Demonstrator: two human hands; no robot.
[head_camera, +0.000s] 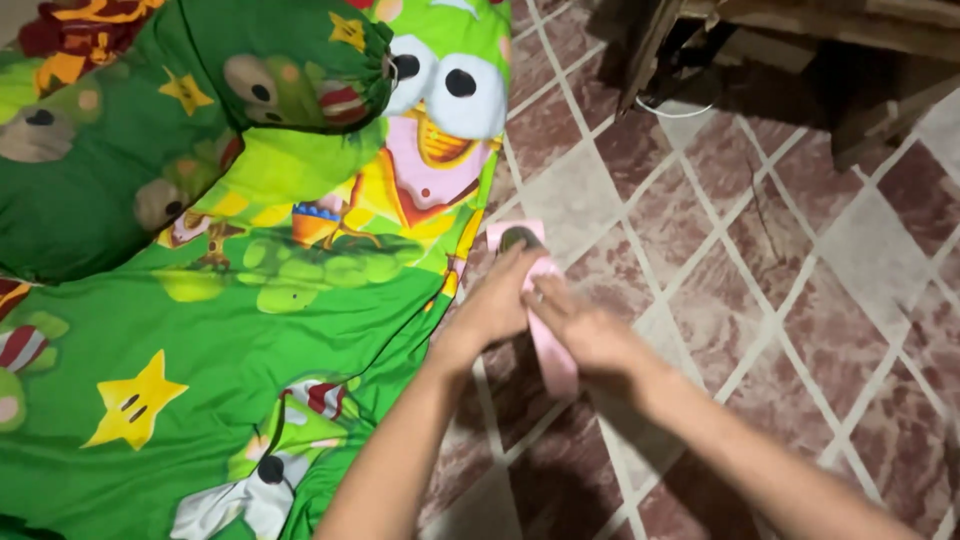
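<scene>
I see my left hand (497, 305) and right hand (583, 332) pinching a pink strip (548, 340) over the diamond-tiled floor (800, 260), beside a green cartoon-printed sheet (250, 340), dark wooden furniture (800, 50) beyond.

Harsh light falls from the camera's side; the far furniture (800, 60) sits in shadow, and both hands blur slightly.

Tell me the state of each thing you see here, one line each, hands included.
Left hand: closed on the pink strip, near its upper end.
Right hand: gripping the pink strip lower down.
Pink strip: held between both hands above the floor, upper end curled.
Green cartoon bedsheet: spread out, wrinkled.
Green pillow: cased, lying on the bedsheet.
Tiled floor: partly covered by the bedsheet.
Wooden furniture: standing, in shadow.
</scene>
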